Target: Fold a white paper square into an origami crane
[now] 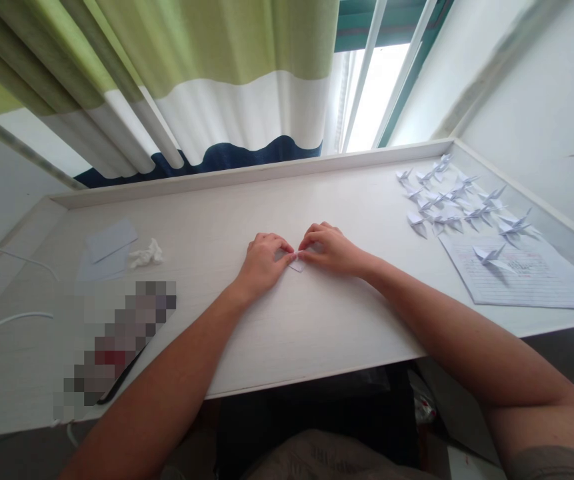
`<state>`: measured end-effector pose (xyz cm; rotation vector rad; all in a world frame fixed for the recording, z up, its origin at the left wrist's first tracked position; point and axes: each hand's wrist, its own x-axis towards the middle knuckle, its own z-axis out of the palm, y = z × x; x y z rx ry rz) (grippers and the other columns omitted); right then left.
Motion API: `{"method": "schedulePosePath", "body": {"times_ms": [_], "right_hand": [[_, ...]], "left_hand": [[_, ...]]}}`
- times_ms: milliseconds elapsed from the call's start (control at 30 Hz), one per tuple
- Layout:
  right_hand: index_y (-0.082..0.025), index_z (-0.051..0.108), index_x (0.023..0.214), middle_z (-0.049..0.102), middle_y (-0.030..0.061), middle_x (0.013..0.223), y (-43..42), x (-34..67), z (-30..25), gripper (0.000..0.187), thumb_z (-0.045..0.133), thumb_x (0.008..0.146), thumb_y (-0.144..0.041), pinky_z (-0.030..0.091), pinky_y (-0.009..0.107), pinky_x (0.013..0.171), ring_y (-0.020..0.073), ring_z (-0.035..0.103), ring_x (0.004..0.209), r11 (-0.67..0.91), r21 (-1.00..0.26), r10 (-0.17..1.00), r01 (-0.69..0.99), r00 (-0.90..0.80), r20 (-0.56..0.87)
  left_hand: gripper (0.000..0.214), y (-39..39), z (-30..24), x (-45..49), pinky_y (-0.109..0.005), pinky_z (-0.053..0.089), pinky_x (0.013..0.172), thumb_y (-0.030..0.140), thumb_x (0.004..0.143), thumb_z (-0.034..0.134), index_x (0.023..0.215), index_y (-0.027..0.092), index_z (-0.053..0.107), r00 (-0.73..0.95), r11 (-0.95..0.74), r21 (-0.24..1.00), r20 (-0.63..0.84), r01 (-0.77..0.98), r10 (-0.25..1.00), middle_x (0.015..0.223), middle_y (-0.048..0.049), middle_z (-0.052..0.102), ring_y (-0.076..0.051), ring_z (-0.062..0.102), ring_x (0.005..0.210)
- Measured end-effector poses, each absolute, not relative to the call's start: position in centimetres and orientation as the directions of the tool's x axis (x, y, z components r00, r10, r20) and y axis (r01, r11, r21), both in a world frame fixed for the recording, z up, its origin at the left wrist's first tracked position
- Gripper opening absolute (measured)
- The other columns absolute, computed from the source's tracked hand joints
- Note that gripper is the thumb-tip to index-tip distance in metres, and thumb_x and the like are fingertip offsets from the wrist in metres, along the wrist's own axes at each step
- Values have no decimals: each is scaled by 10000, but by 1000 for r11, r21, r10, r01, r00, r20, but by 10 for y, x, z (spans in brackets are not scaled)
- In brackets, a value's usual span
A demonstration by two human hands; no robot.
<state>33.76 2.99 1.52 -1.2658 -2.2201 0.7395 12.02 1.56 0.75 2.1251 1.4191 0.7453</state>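
Observation:
A small folded piece of white paper (297, 265) is at the middle of the white desk (247, 353), pinched from both sides. My left hand (269, 261) is closed, thumb and fingertips on the paper's left upper edge. From the right, my right hand (327, 249) pinches the same paper, its fingertips almost meeting those of the left. Most of the paper's upper part is hidden behind the fingers; a pointed lower corner shows toward me.
Several white paper cranes (449, 197) stand at the back right, one on a lined sheet (481, 283). At left lie paper sheets (111, 241), crumpled tissue (147, 254), a pixelated flat object (121, 340) and white cables (11, 323). A raised rim (247, 172) borders the desk's back.

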Motion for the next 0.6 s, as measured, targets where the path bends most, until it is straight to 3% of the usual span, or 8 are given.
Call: {"method": "schedulePosePath", "body": {"times_ms": [200, 333, 600], "right_hand": [[-205, 764, 904, 779, 55, 943, 26, 336, 21, 212, 701, 936, -404, 499, 341, 796, 208, 671, 870, 285, -858, 912, 428, -396, 106], [-209, 774, 900, 781, 48, 915, 25, 338, 25, 258, 714, 934, -458, 506, 334, 802, 211, 674, 893, 331, -878, 910, 344, -363, 201], [-221, 803, 933, 808, 46, 943, 25, 338, 26, 313, 727, 924, -525, 517, 374, 908, 218, 699, 916, 380, -870, 889, 315, -383, 249]], "left_hand": [[228, 13, 7, 118, -394, 548, 972, 422, 945, 721, 1053, 229, 776, 236, -266, 816, 163, 513, 958, 1124, -75, 801, -262, 712, 1066], [332, 11, 11, 119, -349, 566, 880, 523, 962, 672, 964, 217, 800, 260, -273, 874, 177, 402, 949, 953, -51, 818, -233, 725, 924], [377, 14, 12, 117, -331, 561, 846, 568, 959, 658, 950, 225, 815, 269, -308, 868, 213, 389, 939, 911, -35, 816, -223, 722, 883]]}}
